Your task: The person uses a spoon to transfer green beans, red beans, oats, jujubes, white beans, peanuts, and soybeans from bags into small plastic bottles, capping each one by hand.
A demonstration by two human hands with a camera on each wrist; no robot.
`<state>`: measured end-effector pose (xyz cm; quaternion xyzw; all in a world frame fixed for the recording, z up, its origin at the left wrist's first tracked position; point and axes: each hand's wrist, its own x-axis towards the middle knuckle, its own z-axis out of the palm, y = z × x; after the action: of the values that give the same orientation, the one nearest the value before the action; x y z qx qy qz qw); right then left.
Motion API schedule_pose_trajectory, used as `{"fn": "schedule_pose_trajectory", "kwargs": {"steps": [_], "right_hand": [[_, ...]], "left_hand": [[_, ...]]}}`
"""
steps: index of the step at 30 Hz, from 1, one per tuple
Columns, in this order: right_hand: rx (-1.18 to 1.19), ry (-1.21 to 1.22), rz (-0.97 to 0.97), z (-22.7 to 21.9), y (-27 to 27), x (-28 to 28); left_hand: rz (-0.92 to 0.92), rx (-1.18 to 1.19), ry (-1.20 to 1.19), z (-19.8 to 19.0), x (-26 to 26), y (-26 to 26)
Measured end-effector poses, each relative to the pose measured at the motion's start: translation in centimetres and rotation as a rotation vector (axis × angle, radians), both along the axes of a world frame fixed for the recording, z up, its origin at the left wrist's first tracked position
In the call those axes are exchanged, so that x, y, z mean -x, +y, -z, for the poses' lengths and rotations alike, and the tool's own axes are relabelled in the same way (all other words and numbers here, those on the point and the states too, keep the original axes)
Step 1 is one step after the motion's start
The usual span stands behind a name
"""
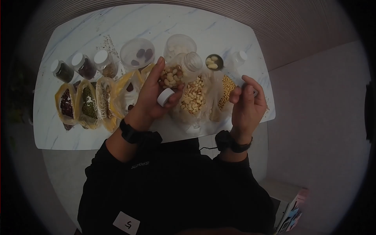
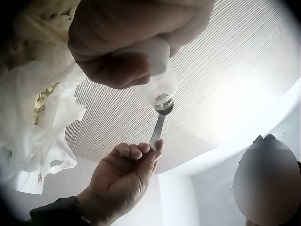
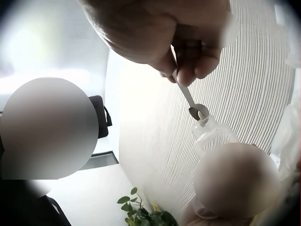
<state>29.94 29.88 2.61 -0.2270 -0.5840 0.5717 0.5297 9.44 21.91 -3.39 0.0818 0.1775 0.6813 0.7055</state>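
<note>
My left hand point(image 1: 150, 94) grips a clear plastic jar point(image 1: 192, 62), tilted with its open mouth toward the right. Brown and cream nut-like pieces point(image 1: 170, 77) fill its lower part. The same hand's lower fingers hold a white screw lid point(image 1: 165, 97). My right hand point(image 1: 249, 107) pinches the handle of a metal spoon point(image 1: 220, 65), whose bowl carries a few pale yellow pieces point(image 1: 212, 61). In the right wrist view, the spoon bowl point(image 3: 194, 113) is right at the rim of the jar point(image 3: 214, 135). Below both hands lies an open bag of pale split nuts point(image 1: 193, 98).
A bag of yellow beans point(image 1: 227, 92) sits beside the nuts. Several yellow-edged bags, including green beans point(image 1: 89, 102), line the table's front left. Behind are white-lidded jars point(image 1: 82, 65), a bowl with dark pieces point(image 1: 122, 54), a bowl with white pieces point(image 1: 190, 40) and another clear jar point(image 1: 239, 58).
</note>
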Motion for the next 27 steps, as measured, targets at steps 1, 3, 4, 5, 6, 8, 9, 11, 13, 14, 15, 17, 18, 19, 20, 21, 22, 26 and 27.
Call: {"fn": "schedule_pose_trajectory", "kwargs": {"steps": [1,3,4,5,6,8,9,11,13,14,15,17,18,19,20,21,22,26,27], "right_hand": [[-0.087,-0.044,0.024,-0.1,-0.3,0.3],[-0.216,-0.135,0.042,-0.4,-0.7,1.0],[-0.345,-0.225,0.058,-0.6,-0.8,1.3],[-0.418,-0.257,0.045,-0.7,-0.8,1.6],[-0.419,-0.257,0.042,-0.8,-0.9,1.7],[-0.591,-0.335,0.085,-0.9,-1.2,1.8],[-0.591,-0.336,0.083,-0.9,-1.2,1.7],[-0.567,-0.265,0.188,-1.0,-1.2,1.4],[-0.468,-0.35,0.211,-1.1,-1.0,0.8],[-0.369,-0.43,0.231,-1.2,-0.8,0.5],[-0.371,-0.429,0.23,-1.0,-0.5,0.3],[-0.35,-0.774,0.169,0.0,0.2,0.0],[-0.343,-0.825,0.146,0.7,0.4,0.1],[-0.342,-0.826,0.148,1.4,0.5,0.1],[-0.43,-0.889,0.129,2.1,0.7,0.1],[-0.518,-0.95,0.11,2.6,0.8,0.2],[-0.515,-0.948,0.112,2.9,0.8,0.3],[-0.639,-0.974,0.266,3.4,1.2,0.7],[-0.644,-0.989,0.268,3.4,1.3,0.7]], "left_hand": [[0.009,0.01,0.016,-0.2,0.0,-0.1],[0.016,0.02,0.031,-0.3,-0.1,-0.1],[0.022,0.031,0.025,-0.3,-0.1,-0.1],[0.028,0.04,0.02,-0.2,-0.1,-0.1],[0.025,0.04,0.02,-0.2,0.0,-0.1],[0.013,0.008,0.044,-0.3,0.1,-0.1],[0.011,0.008,0.042,-0.3,0.2,-0.1],[0.02,0.004,0.029,-0.4,0.1,-0.2],[0.013,0.011,0.011,-0.2,0.1,-0.1],[0.004,0.016,-0.005,-0.1,0.2,-0.1],[0.002,0.015,-0.004,0.1,0.2,0.0],[-0.001,0.024,0.01,0.3,0.3,0.0],[-0.001,0.025,0.009,0.2,0.3,0.0],[0.004,0.013,0.002,0.2,0.3,0.0],[0.01,0.002,-0.005,0.1,0.3,0.1],[0.014,0.003,-0.003,0.0,0.3,0.1],[0.018,0.006,-0.002,-0.1,0.3,0.1],[-0.001,0.012,0.012,0.1,0.3,0.1],[0.001,0.01,0.012,0.0,0.2,0.1]]}}
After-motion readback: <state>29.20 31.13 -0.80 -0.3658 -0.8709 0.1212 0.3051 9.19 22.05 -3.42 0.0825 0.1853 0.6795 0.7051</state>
